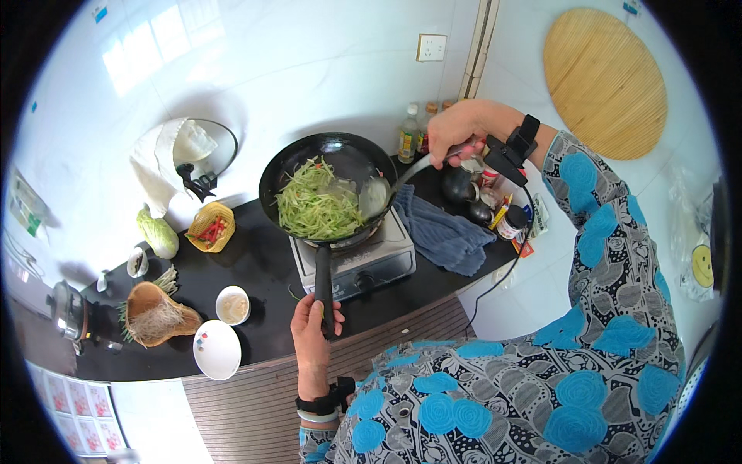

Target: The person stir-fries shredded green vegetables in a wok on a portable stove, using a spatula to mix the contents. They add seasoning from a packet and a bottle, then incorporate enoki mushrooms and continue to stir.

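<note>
My left hand (310, 325) grips the black handle (323, 272) of a dark wok (348, 152). The wok rests on a silver portable gas stove (379, 255). A heap of pale green vegetable shreds (317, 203) with a few red bits fills the wok's left and near part. In my right hand (458, 133) is the handle of a metal cooking ladle or turner (375, 197). Its head sits inside the wok at the right edge of the shreds. A small green shred lies by my left fingers.
Left on the black counter (266, 301) stand a yellow basket (215, 227) of red chillies, a napa cabbage (157, 234), a gourd scoop (153, 313) with dry noodles, a white bowl (233, 305) and a plate (217, 350). Right are a blue towel (443, 232), jars (512, 222) and bottles (408, 133).
</note>
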A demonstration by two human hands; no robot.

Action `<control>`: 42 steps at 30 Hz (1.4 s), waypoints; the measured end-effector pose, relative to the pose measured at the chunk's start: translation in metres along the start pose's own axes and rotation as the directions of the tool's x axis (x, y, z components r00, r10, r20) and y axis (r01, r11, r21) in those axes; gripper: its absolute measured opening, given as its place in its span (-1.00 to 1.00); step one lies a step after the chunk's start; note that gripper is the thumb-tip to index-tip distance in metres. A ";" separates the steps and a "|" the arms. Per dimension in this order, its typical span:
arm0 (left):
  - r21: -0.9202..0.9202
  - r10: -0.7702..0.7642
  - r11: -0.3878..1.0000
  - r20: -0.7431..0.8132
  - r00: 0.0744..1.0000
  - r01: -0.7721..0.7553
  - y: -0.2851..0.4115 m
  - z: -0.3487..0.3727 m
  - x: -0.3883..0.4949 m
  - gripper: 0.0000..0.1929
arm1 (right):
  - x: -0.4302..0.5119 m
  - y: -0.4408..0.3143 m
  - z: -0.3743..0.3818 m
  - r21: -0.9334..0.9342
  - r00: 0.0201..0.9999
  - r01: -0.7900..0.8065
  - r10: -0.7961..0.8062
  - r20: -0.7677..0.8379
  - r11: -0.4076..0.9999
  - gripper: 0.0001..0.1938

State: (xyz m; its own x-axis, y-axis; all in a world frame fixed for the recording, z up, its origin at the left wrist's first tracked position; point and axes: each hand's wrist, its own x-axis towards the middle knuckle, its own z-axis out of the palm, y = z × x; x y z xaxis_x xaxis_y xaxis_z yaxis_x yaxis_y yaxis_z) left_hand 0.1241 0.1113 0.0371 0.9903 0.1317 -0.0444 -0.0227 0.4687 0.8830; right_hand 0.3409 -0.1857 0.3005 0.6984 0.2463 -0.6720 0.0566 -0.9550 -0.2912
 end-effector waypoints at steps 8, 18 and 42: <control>0.196 -0.181 0.968 0.111 0.977 0.157 0.041 0.012 0.023 -0.79 | 0.072 0.014 0.059 0.637 0.932 0.231 -0.356 0.074 0.735 -0.81; 0.427 -0.257 0.883 0.089 0.962 0.196 0.055 0.027 0.061 -0.80 | -0.002 -0.027 0.026 -0.195 0.884 0.343 -0.386 -0.265 0.919 -0.75; 0.292 -0.176 0.948 0.156 0.972 0.125 0.006 -0.026 0.025 -0.82 | 0.058 -0.009 0.109 -0.406 0.758 0.387 -0.536 -0.371 0.828 -0.77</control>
State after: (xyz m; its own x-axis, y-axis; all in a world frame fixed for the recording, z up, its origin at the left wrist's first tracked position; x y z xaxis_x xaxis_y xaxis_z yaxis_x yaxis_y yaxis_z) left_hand 0.1449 0.1399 0.0298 0.9880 -0.0903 -0.1257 0.1419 0.2056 0.9683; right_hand 0.3031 -0.1452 0.1904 0.7639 0.6375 -0.1007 0.6067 -0.7625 -0.2249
